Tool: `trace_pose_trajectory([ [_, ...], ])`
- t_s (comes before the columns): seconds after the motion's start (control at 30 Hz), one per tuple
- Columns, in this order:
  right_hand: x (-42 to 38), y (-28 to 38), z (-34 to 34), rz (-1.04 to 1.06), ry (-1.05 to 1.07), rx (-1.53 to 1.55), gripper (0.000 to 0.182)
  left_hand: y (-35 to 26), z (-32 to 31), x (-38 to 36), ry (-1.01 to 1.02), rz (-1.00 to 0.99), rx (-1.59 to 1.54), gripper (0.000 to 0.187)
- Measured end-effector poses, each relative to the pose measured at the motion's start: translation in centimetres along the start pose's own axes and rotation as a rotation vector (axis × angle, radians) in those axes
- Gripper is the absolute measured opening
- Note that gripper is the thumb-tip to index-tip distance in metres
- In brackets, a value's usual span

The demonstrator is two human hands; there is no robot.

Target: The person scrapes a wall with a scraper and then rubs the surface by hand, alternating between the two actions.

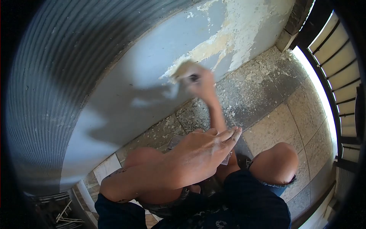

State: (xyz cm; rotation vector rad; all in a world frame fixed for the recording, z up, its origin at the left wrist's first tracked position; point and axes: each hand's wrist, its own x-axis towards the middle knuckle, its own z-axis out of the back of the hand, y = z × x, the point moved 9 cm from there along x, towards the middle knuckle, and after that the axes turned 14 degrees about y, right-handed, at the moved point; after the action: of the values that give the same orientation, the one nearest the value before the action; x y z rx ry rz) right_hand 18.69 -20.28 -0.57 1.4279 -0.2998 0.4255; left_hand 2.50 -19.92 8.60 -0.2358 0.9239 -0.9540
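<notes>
My right hand is raised against the lower wall, smeared by motion. Its fingers are closed around a tan tool with a dark spot near the grip; the blur hides its exact kind. The tool is at the lower edge of a patch of peeling paint. My left hand is held across my lap, in front of my right forearm, back of the hand up. Its fingers are stretched out close together, and pale dust covers the knuckles. Nothing shows in it.
Paint flakes litter the floor along the wall's base. Ribbed grey wall covering runs above the smooth band. A barred gate stands on the right, beside beige floor tiles. My bent knee juts out at right.
</notes>
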Motion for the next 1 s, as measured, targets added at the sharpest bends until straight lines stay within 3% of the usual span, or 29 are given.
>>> trace_pose_trajectory([
  [0.03,0.1,0.9,-1.3,0.059,0.037,-0.103,0.011,0.0,-0.3,0.3,-0.02,-0.013,0.013,0.069],
  [0.3,-0.4,0.0,1.6,-0.05,-0.035,0.096,0.013,-0.3,0.3,-0.1,0.019,0.011,0.015,0.073],
  [0.37,0.0,0.8,-1.5,-0.019,0.051,-0.11,0.01,-0.3,0.1,0.1,0.007,0.003,0.05,0.074],
  [0.5,-0.4,1.4,-0.6,0.078,-0.013,-0.077,0.009,-0.1,-0.3,0.5,-0.035,-0.036,0.048,0.074],
  [0.6,-1.2,-1.9,2.3,-0.188,-0.031,0.2,0.012,-0.4,0.2,-0.1,-0.03,-0.021,0.001,0.071],
  [0.63,-1.1,-2.2,1.4,-0.188,-0.026,0.192,0.012,-0.4,0.2,-0.4,-0.015,-0.003,0.018,0.069],
  [0.7,-0.4,0.2,-1.6,0.049,0.03,-0.04,0.014,-0.6,0.1,0.1,-0.011,-0.006,0.038,0.066],
  [0.77,-0.7,0.4,-1.1,0.057,-0.024,-0.093,0.016,-0.7,-0.2,0.4,-0.065,-0.055,0.021,0.064],
  [0.87,-0.9,-1.0,-0.3,-0.085,0.048,0.017,0.017,-0.7,0.1,-0.1,-0.077,-0.039,0.045,0.064],
  [0.93,-1.3,-2.7,2.0,-0.148,-0.071,0.297,0.014,-0.8,0.1,-0.4,-0.067,-0.028,0.041,0.063],
  [1.0,-0.8,-2.1,0.4,-0.119,-0.037,0.206,0.013,-0.8,0.1,-0.3,-0.064,-0.025,0.042,0.062],
])
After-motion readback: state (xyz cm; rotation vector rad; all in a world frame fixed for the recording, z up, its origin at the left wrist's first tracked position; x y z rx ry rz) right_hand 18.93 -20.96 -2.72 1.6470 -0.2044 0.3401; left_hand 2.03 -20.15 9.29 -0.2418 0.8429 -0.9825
